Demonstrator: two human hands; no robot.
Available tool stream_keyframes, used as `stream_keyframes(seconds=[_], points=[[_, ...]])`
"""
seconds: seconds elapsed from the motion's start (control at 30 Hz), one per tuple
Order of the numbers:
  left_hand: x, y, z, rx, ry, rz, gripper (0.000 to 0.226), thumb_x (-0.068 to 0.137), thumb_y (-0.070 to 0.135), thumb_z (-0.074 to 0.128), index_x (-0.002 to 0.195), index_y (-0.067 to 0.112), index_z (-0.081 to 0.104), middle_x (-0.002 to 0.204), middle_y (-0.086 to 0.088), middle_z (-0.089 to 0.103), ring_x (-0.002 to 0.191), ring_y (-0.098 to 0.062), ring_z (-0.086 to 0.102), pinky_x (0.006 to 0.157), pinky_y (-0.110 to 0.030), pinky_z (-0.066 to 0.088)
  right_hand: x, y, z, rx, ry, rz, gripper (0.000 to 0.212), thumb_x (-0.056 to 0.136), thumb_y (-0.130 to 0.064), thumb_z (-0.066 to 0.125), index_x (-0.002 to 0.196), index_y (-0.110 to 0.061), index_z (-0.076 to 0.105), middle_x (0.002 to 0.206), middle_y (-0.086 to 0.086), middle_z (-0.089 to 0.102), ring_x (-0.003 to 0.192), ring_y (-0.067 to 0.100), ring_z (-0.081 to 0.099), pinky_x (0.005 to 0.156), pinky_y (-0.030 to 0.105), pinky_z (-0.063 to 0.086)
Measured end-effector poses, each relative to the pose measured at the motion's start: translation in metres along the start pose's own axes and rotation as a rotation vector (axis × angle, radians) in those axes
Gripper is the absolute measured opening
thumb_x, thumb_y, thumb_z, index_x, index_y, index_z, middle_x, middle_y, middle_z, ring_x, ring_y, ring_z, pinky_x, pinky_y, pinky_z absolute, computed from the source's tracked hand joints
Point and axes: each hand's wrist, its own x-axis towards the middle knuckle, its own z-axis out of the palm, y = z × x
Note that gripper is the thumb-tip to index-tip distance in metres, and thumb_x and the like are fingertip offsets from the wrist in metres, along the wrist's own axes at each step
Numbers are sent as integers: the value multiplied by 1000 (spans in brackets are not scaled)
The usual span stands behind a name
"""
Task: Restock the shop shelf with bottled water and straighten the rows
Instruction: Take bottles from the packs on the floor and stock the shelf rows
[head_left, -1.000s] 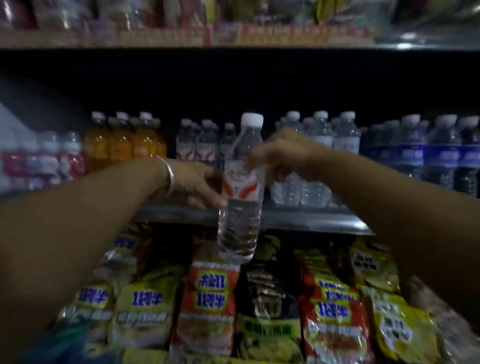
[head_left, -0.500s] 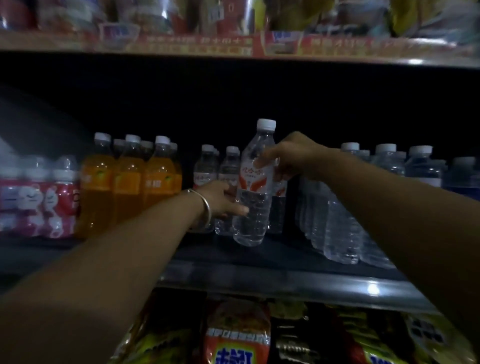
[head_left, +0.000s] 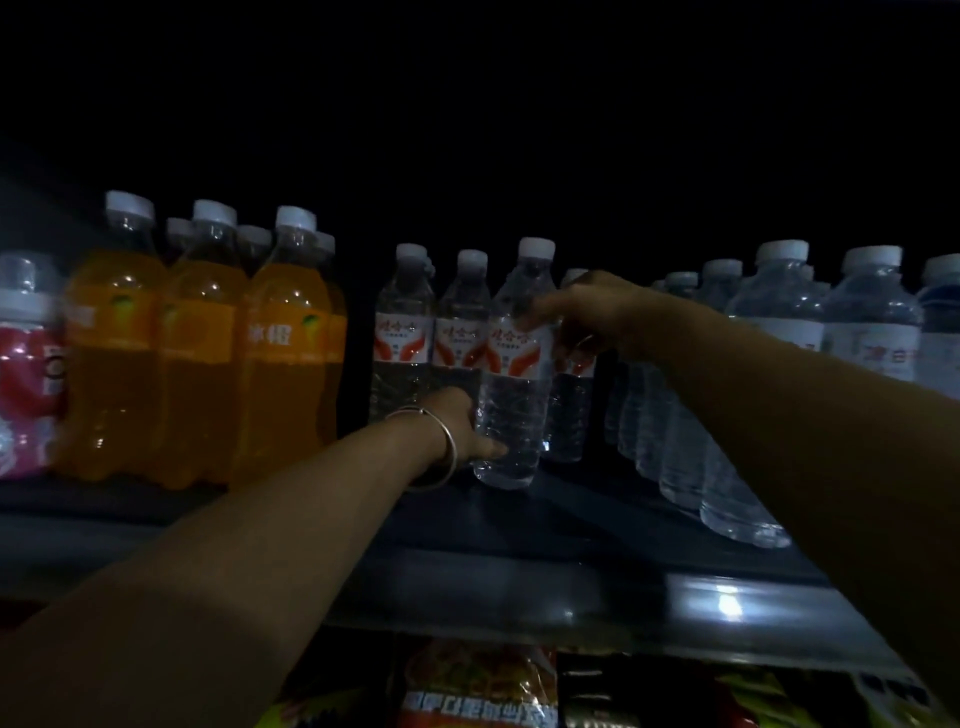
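Bottles fill the dim shelf (head_left: 519, 561) from nine o'clock to three. Farthest toward nine stands a pink-labelled bottle (head_left: 26, 364), blurred at the frame edge. Just beside it, toward the centre, orange drink bottles (head_left: 202, 353) stand in tight rows with white caps.

At about the centre two red-and-white labelled water bottles (head_left: 431, 338) stand side by side. The water bottle (head_left: 511, 374) in hand stands upright just beside them toward three o'clock, its base on the shelf. The left hand (head_left: 462, 426), a metal bangle (head_left: 439, 447) on its wrist, wraps the bottle's lower body from the nine o'clock side. The right hand (head_left: 587, 312) closes its grip on the bottle's shoulder from the three o'clock side, fingertips (head_left: 535, 317) on the label's upper edge (another bottle of the same label stands partly hidden behind this hand).

Toward three o'clock, clear water bottles (head_left: 779, 364) with pale labels run in rows back into the dark. At six o'clock, below the shelf edge, snack packets (head_left: 478, 686) lie in bright wrappers.
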Motion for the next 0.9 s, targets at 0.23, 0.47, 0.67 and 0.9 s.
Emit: stream_keyframes(seconds=[0.23, 0.47, 0.67, 0.9], points=[[9, 1, 2, 114, 36, -45, 45, 78, 40, 70, 101, 3, 61, 103, -10, 64, 101, -28, 60, 76, -27, 43, -8, 13, 12, -8, -171, 161, 40, 78, -25, 74, 111, -8, 59, 99, 8, 64, 86, 22, 63, 72, 33, 57], [16, 5, 14, 93, 112, -28, 47, 78, 32, 72, 108, -3, 62, 111, -17, 65, 105, -31, 60, 86, -29, 47, -5, 21, 24, 47, -165, 198, 14, 85, -13, 66, 96, -12, 58, 89, 7, 64, 78, 23, 65, 63, 33, 58], [26, 6, 19, 92, 102, -42, 37, 83, 26, 69, 101, -6, 63, 90, -17, 64, 85, -30, 64, 76, -31, 51, -3, 23, 29, 92, -101, 237, 8, 87, -8, 61, 93, -8, 56, 85, 9, 62, 73, 24, 63, 66, 36, 57], [30, 5, 22, 270, 144, -47, 16, 82, 7, 65, 95, -3, 66, 94, -17, 70, 84, -29, 68, 72, -31, 55, -1, 26, 39, 71, -3, 263, 38, 86, -12, 63, 121, -3, 51, 112, 18, 59, 89, 29, 65, 70, 36, 58]])
